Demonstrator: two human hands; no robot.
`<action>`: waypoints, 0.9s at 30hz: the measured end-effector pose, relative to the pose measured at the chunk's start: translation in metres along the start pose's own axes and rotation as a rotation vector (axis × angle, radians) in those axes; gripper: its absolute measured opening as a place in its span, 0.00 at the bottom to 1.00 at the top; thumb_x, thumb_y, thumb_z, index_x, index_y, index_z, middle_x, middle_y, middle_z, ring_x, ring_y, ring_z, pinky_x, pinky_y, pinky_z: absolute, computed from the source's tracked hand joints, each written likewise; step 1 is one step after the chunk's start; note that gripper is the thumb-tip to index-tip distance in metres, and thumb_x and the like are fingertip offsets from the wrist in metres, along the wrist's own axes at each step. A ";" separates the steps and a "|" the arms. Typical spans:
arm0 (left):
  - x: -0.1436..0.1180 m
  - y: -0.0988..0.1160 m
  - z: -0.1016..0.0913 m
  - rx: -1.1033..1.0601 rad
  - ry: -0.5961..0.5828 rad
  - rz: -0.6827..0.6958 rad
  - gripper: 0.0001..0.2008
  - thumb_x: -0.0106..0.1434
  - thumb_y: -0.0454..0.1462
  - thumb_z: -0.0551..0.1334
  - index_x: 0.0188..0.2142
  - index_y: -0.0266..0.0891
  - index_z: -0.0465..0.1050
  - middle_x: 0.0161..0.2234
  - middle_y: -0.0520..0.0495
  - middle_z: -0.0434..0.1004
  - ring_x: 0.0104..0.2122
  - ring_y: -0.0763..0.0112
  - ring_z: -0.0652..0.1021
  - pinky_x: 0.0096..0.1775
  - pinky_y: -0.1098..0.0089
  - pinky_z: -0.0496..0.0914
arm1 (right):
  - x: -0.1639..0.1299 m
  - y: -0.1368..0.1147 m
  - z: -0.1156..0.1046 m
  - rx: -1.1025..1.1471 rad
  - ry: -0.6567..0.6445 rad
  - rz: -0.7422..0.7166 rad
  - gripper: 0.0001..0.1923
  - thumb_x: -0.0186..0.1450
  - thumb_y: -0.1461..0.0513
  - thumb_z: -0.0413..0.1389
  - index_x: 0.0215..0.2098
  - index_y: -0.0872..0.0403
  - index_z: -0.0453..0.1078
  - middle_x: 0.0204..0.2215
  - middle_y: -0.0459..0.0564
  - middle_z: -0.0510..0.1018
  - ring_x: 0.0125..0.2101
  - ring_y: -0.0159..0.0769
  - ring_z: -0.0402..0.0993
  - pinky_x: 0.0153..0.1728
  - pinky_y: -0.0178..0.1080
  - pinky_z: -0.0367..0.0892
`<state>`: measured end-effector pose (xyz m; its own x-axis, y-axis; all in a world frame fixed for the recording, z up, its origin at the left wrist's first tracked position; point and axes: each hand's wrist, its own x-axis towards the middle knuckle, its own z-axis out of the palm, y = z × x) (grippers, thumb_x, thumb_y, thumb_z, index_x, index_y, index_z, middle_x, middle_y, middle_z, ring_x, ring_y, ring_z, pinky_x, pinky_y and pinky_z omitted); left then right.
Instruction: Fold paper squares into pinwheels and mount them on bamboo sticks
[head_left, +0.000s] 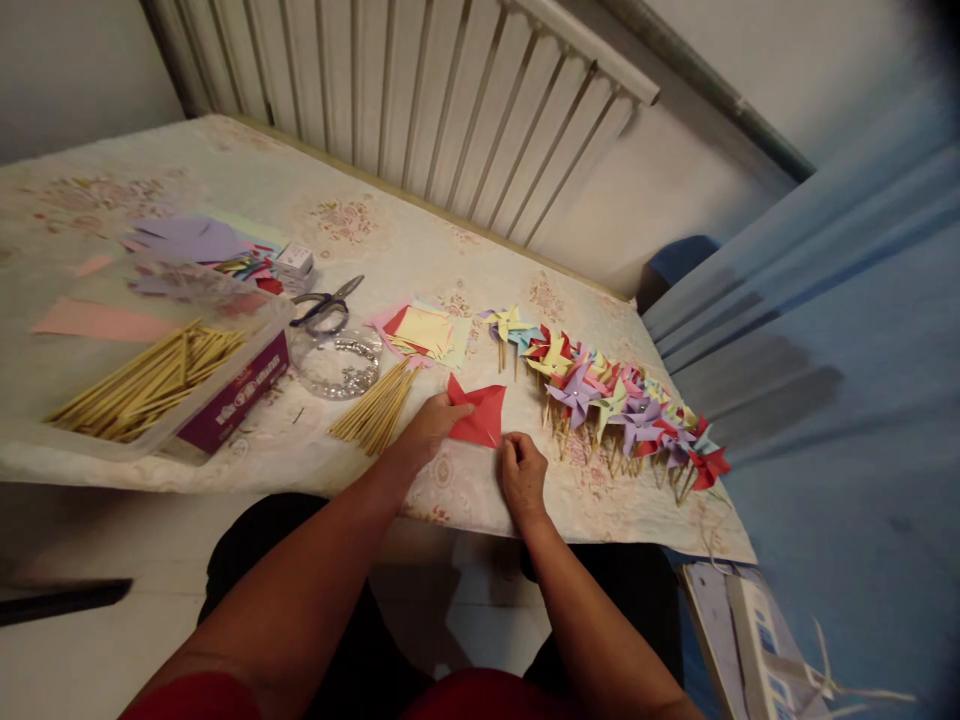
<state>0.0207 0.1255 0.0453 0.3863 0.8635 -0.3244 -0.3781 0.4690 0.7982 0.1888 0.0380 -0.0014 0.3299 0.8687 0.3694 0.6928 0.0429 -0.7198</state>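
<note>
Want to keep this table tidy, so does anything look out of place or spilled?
A thin dark mark on the tablecloth, between the plastic tub and the fanned sticks, doesn't match the floral print; debris or stain, I can't tell. Nothing looks spilled.

From far off, I see left hand (435,422) pinching red paper (484,415). Right hand (524,475) curled by paper's corner; can't tell if touching. Loose sticks (379,405) near left hand. Pinwheels (640,422) crowd right side. Scissors (328,305) lie farther left.
</note>
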 end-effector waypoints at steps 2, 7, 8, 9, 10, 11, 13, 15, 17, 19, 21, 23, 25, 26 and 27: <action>0.003 -0.003 -0.002 0.020 -0.018 0.017 0.08 0.49 0.34 0.68 0.31 0.36 0.77 0.26 0.47 0.80 0.25 0.67 0.78 0.33 0.69 0.70 | -0.002 0.001 -0.001 0.025 0.025 -0.006 0.12 0.67 0.58 0.49 0.37 0.54 0.73 0.31 0.49 0.79 0.31 0.37 0.73 0.38 0.38 0.67; 0.010 -0.011 -0.004 0.015 -0.040 0.030 0.11 0.48 0.36 0.69 0.33 0.35 0.78 0.25 0.47 0.80 0.25 0.68 0.78 0.31 0.70 0.70 | -0.005 -0.002 -0.005 0.038 0.061 -0.058 0.15 0.68 0.57 0.48 0.44 0.54 0.73 0.36 0.52 0.79 0.36 0.39 0.75 0.41 0.41 0.70; 0.010 -0.012 -0.004 0.016 -0.039 0.035 0.11 0.48 0.36 0.69 0.33 0.34 0.78 0.26 0.47 0.81 0.26 0.67 0.78 0.31 0.70 0.70 | -0.006 -0.003 -0.005 0.037 0.050 -0.068 0.15 0.69 0.57 0.48 0.45 0.54 0.73 0.37 0.53 0.79 0.37 0.39 0.75 0.42 0.41 0.70; 0.011 -0.012 -0.003 0.018 -0.039 0.040 0.12 0.48 0.36 0.69 0.34 0.34 0.78 0.26 0.47 0.81 0.26 0.67 0.78 0.32 0.70 0.70 | -0.006 -0.004 -0.006 0.039 0.033 -0.079 0.16 0.69 0.57 0.47 0.46 0.54 0.74 0.37 0.53 0.79 0.37 0.39 0.75 0.42 0.41 0.70; 0.011 -0.012 -0.003 0.018 -0.038 0.047 0.12 0.48 0.35 0.69 0.34 0.34 0.79 0.26 0.47 0.81 0.27 0.66 0.79 0.32 0.70 0.71 | -0.006 -0.004 -0.006 0.044 0.016 -0.091 0.16 0.69 0.58 0.47 0.47 0.54 0.74 0.38 0.52 0.79 0.37 0.39 0.75 0.43 0.41 0.70; 0.010 -0.012 -0.003 0.020 -0.035 0.052 0.11 0.48 0.35 0.69 0.34 0.34 0.79 0.26 0.47 0.81 0.28 0.65 0.79 0.33 0.69 0.71 | -0.006 -0.004 -0.007 0.053 -0.002 -0.104 0.17 0.70 0.58 0.47 0.47 0.53 0.74 0.38 0.52 0.79 0.38 0.38 0.75 0.44 0.41 0.70; 0.010 -0.012 -0.003 0.025 -0.027 0.053 0.11 0.48 0.34 0.69 0.34 0.34 0.79 0.25 0.46 0.81 0.30 0.63 0.80 0.34 0.69 0.71 | -0.006 -0.004 -0.007 0.068 -0.037 -0.126 0.17 0.70 0.58 0.47 0.48 0.53 0.75 0.38 0.52 0.79 0.39 0.38 0.76 0.44 0.41 0.70; 0.009 -0.012 -0.003 0.026 -0.029 0.055 0.11 0.49 0.34 0.69 0.34 0.34 0.79 0.25 0.47 0.81 0.31 0.63 0.80 0.35 0.68 0.71 | -0.005 -0.005 -0.008 0.071 -0.073 -0.131 0.17 0.71 0.58 0.46 0.47 0.53 0.76 0.37 0.52 0.79 0.39 0.39 0.76 0.43 0.41 0.70; 0.008 -0.012 -0.002 0.015 -0.049 0.047 0.12 0.48 0.34 0.69 0.34 0.34 0.79 0.27 0.47 0.81 0.30 0.64 0.79 0.35 0.68 0.71 | -0.005 -0.006 -0.009 0.065 -0.096 -0.128 0.17 0.71 0.58 0.46 0.46 0.53 0.76 0.36 0.52 0.79 0.38 0.39 0.76 0.42 0.41 0.70; 0.008 -0.012 -0.001 -0.005 -0.077 0.024 0.12 0.48 0.34 0.68 0.35 0.33 0.79 0.28 0.46 0.81 0.29 0.65 0.79 0.35 0.68 0.71 | -0.004 -0.007 -0.009 0.059 -0.088 -0.140 0.16 0.71 0.58 0.47 0.45 0.53 0.76 0.37 0.52 0.79 0.38 0.39 0.76 0.43 0.42 0.70; 0.008 -0.012 0.001 -0.014 -0.092 0.001 0.12 0.48 0.34 0.68 0.34 0.33 0.78 0.28 0.46 0.81 0.28 0.66 0.78 0.35 0.68 0.70 | -0.004 -0.009 -0.009 0.056 -0.068 -0.172 0.15 0.70 0.59 0.48 0.43 0.53 0.76 0.37 0.52 0.80 0.39 0.39 0.76 0.44 0.42 0.70; 0.008 -0.012 0.001 -0.007 -0.089 -0.002 0.11 0.47 0.34 0.68 0.33 0.33 0.78 0.27 0.46 0.81 0.27 0.67 0.78 0.35 0.68 0.70 | -0.003 -0.010 -0.009 0.052 -0.060 -0.203 0.14 0.70 0.60 0.48 0.42 0.53 0.76 0.36 0.52 0.80 0.39 0.39 0.76 0.44 0.42 0.69; 0.009 -0.013 0.002 0.008 -0.080 0.007 0.10 0.48 0.34 0.68 0.32 0.33 0.77 0.26 0.47 0.80 0.27 0.68 0.77 0.35 0.68 0.70 | -0.003 -0.010 -0.008 0.036 -0.060 -0.215 0.13 0.70 0.60 0.48 0.41 0.53 0.76 0.36 0.52 0.80 0.38 0.39 0.76 0.43 0.42 0.70; 0.009 -0.014 0.001 0.017 -0.077 0.013 0.10 0.48 0.34 0.67 0.32 0.33 0.77 0.26 0.47 0.80 0.27 0.68 0.77 0.35 0.69 0.70 | -0.002 -0.010 -0.008 0.024 -0.061 -0.214 0.13 0.70 0.60 0.49 0.41 0.53 0.76 0.35 0.52 0.80 0.38 0.39 0.76 0.43 0.42 0.70; 0.009 -0.014 0.001 0.026 -0.075 0.019 0.10 0.48 0.34 0.67 0.32 0.33 0.77 0.26 0.47 0.80 0.27 0.69 0.77 0.34 0.69 0.69 | -0.002 -0.009 -0.008 0.014 -0.059 -0.214 0.13 0.70 0.60 0.49 0.41 0.53 0.76 0.35 0.52 0.80 0.38 0.39 0.76 0.43 0.42 0.70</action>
<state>0.0308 0.1267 0.0316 0.4416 0.8554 -0.2707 -0.3640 0.4466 0.8174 0.1869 0.0317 0.0090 0.1375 0.8666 0.4796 0.7340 0.2360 -0.6368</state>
